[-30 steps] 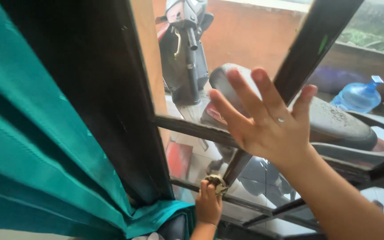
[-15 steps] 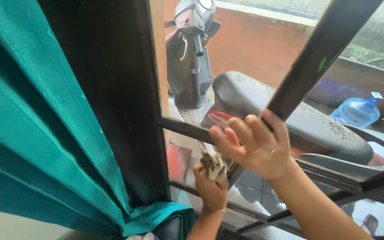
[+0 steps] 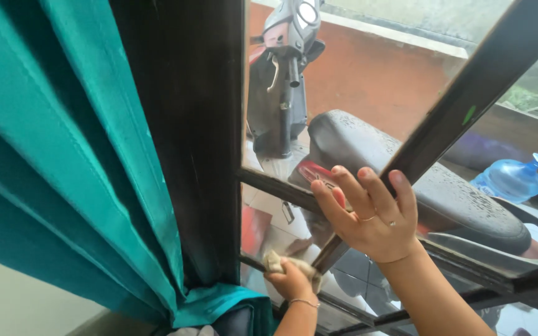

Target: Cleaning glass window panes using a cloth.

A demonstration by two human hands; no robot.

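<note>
At six o'clock, nearest, the left hand (image 3: 292, 281) clenches a crumpled cloth (image 3: 276, 261) against the lower glass pane (image 3: 263, 236), wiping apparently underway with upper panes seemingly untouched. Beyond, the right hand (image 3: 375, 218) spreads flat-fingered on the dark window frame (image 3: 456, 106); a scooter (image 3: 356, 143) stands outside at twelve o'clock.

This is a home, seen from inside at a window. A teal fabric curtain (image 3: 63, 155) hangs beside the dark wooden window frame (image 3: 185, 143) with its glass panes. Through the glass lies a tiled yard where a grey scooter with a dusty black seat (image 3: 368, 155) stands before an orange-brown wall (image 3: 381, 81), with a blue plastic water jug (image 3: 509, 179) near it.
</note>
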